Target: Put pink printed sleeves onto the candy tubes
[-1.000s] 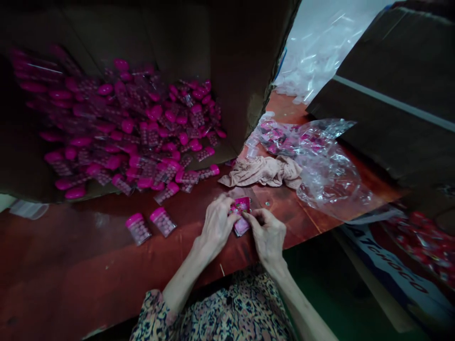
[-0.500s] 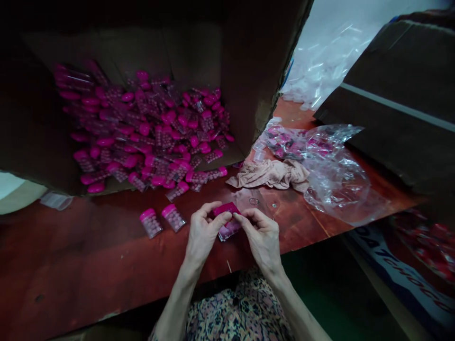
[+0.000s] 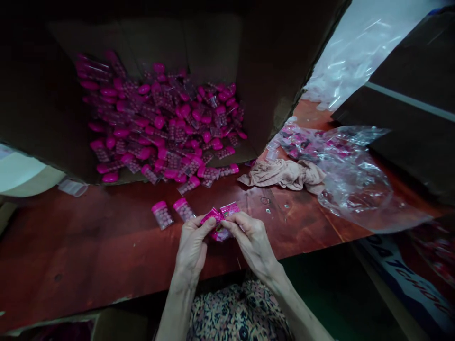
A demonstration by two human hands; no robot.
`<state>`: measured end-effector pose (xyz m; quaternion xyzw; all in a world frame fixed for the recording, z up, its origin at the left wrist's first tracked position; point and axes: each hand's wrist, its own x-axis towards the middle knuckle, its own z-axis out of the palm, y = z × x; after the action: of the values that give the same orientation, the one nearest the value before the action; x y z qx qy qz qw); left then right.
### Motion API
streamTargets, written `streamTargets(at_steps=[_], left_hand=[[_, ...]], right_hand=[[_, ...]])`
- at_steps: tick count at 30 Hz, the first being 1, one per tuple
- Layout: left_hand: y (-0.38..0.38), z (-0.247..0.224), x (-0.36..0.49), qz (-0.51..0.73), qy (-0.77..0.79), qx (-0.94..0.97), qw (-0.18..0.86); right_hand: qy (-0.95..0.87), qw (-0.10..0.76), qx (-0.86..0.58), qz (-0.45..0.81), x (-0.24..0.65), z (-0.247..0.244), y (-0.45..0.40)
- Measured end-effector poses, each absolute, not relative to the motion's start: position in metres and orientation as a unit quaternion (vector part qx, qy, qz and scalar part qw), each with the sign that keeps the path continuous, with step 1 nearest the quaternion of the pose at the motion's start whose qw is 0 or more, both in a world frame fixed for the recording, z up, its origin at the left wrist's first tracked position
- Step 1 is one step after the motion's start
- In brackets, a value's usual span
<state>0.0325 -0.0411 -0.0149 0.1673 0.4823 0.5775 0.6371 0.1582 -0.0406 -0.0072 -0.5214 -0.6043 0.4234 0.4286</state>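
Observation:
Just above the table's front part, my left hand (image 3: 193, 240) pinches a pink printed plastic wrapper (image 3: 212, 216) between thumb and fingers. My right hand (image 3: 251, 238) is closed close beside it, its fingertips on another pink printed piece of the wrapper (image 3: 230, 208). Whether these are one wrapper or two separate ones I cannot tell. Under the fingertips more of the printed film shows, partly hidden. To the left of my hands, two small clear jars of pink balls, a nearer jar (image 3: 162, 217) and another jar (image 3: 183, 210), lie on the red table (image 3: 117, 246).
A large cardboard box (image 3: 263, 90) lies open toward me, heaped with pink-capped jars (image 3: 170, 128). At right are a crumpled cloth (image 3: 284, 174), a clear bag (image 3: 359, 177) with pink wrappers, and a dark carton (image 3: 401, 94). A clear empty container (image 3: 73, 187) lies at left.
The pink wrapper, a folded piece between both hands before, now shows as two parts side by side. My hands have turned slightly, and the whole view has shifted.

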Motion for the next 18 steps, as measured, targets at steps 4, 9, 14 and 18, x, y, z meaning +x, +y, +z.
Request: streamTargets(at_steps=[4,9,14,18], left_hand=[[-0.049,-0.016,0.023,0.600,0.486,0.130,0.622],[-0.061,-0.017,0.014,0.659,0.519,0.086,0.538],[-0.068,-0.018,-0.010,0.719,0.533,0.022,0.446],[-0.068,-0.017,-0.027,0.740,0.519,-0.013,0.428]], right_hand=[[-0.624,0.412,-0.518,0.415,0.144,-0.010,-0.039],[-0.661,0.406,-0.513,0.368,0.121,-0.014,-0.045],[-0.677,0.385,-0.541,0.317,0.105,-0.015,-0.031],[-0.677,0.359,-0.574,0.288,0.082,-0.029,-0.016]])
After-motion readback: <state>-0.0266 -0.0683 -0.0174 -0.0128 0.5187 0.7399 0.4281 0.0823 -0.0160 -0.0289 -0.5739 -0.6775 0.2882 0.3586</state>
